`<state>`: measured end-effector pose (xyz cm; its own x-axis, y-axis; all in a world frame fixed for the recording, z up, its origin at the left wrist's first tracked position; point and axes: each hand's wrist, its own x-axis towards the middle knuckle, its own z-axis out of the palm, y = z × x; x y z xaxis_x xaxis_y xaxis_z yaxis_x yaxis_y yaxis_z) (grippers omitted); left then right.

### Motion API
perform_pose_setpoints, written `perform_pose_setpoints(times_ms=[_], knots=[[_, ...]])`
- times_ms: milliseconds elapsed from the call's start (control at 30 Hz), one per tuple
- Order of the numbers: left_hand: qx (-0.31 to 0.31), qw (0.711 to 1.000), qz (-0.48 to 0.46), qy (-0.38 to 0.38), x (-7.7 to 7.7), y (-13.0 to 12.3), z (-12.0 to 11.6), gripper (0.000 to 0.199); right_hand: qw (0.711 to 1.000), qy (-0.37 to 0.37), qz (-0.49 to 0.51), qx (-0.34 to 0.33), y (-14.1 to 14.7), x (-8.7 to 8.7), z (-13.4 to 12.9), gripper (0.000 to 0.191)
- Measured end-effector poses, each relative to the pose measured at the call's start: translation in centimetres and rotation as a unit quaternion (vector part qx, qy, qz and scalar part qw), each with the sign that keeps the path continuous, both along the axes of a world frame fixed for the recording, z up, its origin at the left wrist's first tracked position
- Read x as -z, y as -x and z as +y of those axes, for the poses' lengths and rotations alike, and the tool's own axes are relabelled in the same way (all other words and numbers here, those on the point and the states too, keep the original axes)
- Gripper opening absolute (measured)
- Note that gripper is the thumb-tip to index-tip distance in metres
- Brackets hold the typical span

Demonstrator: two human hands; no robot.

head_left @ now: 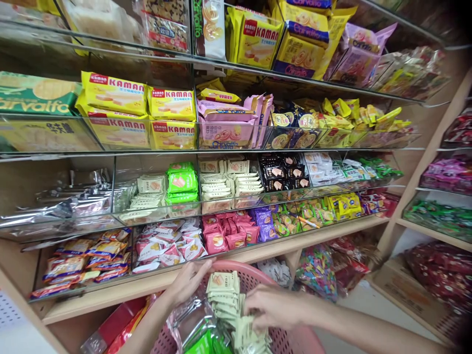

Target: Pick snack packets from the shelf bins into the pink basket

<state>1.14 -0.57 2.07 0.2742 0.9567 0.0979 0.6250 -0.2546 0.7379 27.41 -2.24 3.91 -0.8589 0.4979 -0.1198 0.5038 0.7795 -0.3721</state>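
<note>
A pink plastic basket (236, 266) with a perforated wall stands at the bottom centre. Inside it lie cream-coloured snack packets (223, 287), stacked in rows, and bright green packets (208, 342) under clear wrapping. My right hand (271, 306) reaches in from the right, its fingers bent and closed on some of the cream packets; their exact number is hidden. Across the basket's left rim lies my left hand (189, 281), its visible fingers stretched out towards the shelf, beside the clear plastic wrapping (188, 317). Part of its thumb side and palm is hidden.
Glass-fronted shelves hold yellow wafer packs (114, 93), pink packets (234, 233), white-and-pink packets (169, 241) and similar cream packets (217, 184). A wooden ledge (121, 295) runs just behind the basket. Bagged colourful sweets (317, 270) and a cardboard box (409, 300) sit low at right.
</note>
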Motion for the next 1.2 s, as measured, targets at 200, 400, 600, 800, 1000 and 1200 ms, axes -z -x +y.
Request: perform_pose_setpoints(times_ms=[200, 400, 600, 800, 1000, 1200], knots=[[0.038, 0.999, -0.031, 0.0, -0.2, 0.0, 0.0, 0.062, 0.995, -0.012, -0.102, -0.014, 1.6, 1.9, 0.4, 0.016], [0.033, 0.999, -0.031, 0.01, -0.3, 0.0, -0.1, 0.063, 0.99, -0.102, -0.099, 0.004, 1.4, 2.9, -0.4, 0.013], [0.026, 0.999, -0.028, -0.002, 0.3, 0.2, 0.1, 0.059, 0.962, -0.266, -0.061, 0.009, 0.8, 6.0, -1.7, 0.019], [0.033, 0.999, -0.025, 0.003, -0.1, 0.0, -0.2, 0.062, 0.946, -0.316, -0.056, -0.041, 0.7, 8.3, -2.1, 0.024], [0.038, 0.999, -0.02, -0.008, -0.2, -0.1, -0.2, 0.061, 0.93, -0.364, -0.038, -0.039, 0.6, 8.7, -1.8, 0.01], [0.031, 0.999, -0.017, -0.01, 0.2, 0.1, 0.0, 0.064, 0.918, -0.395, -0.025, -0.035, 0.6, 9.1, -1.3, 0.012]])
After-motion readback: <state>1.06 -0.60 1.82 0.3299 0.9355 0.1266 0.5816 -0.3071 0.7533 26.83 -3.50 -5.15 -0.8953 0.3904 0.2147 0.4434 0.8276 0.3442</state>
